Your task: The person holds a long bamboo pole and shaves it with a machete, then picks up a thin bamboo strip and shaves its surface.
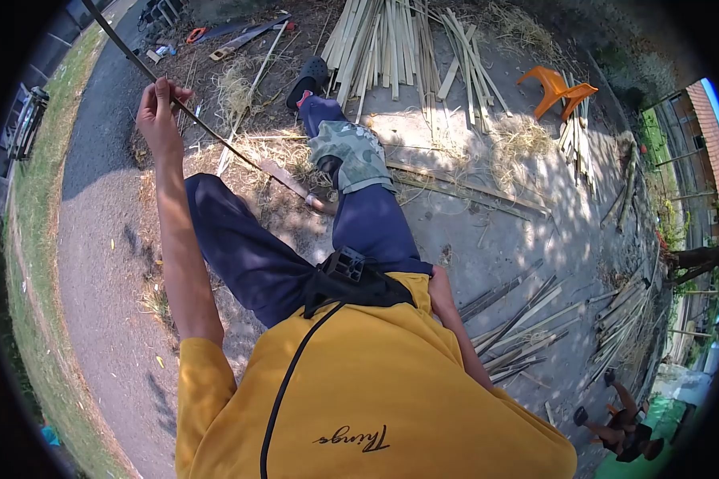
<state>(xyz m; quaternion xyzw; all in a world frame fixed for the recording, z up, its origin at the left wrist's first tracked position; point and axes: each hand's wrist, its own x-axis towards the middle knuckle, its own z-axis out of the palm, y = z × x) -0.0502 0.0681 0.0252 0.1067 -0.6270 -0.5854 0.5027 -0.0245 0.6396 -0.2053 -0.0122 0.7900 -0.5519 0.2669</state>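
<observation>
My left hand (pixel 161 120) is raised at the left, its thumb and fingers closed round a long thin dark bamboo strip (pixel 216 136). The strip slants from the upper left down towards a knife blade (pixel 286 177). The knife's wooden handle (pixel 319 205) runs in beneath my right leg. My right hand (pixel 439 289) is down beside my right thigh; its fingers are hidden behind the leg. A camouflage cloth (pixel 347 149) covers my right lower leg, and a dark clog (pixel 310 77) is on that foot.
Pale split strips (pixel 387 48) lie piled ahead, with more darker strips (pixel 527 327) at the right. An orange plastic stool (pixel 555 89) stands beyond. A saw (pixel 248 38) and fibre shavings (pixel 232 92) lie upper left. Another person (pixel 627 431) sits at lower right.
</observation>
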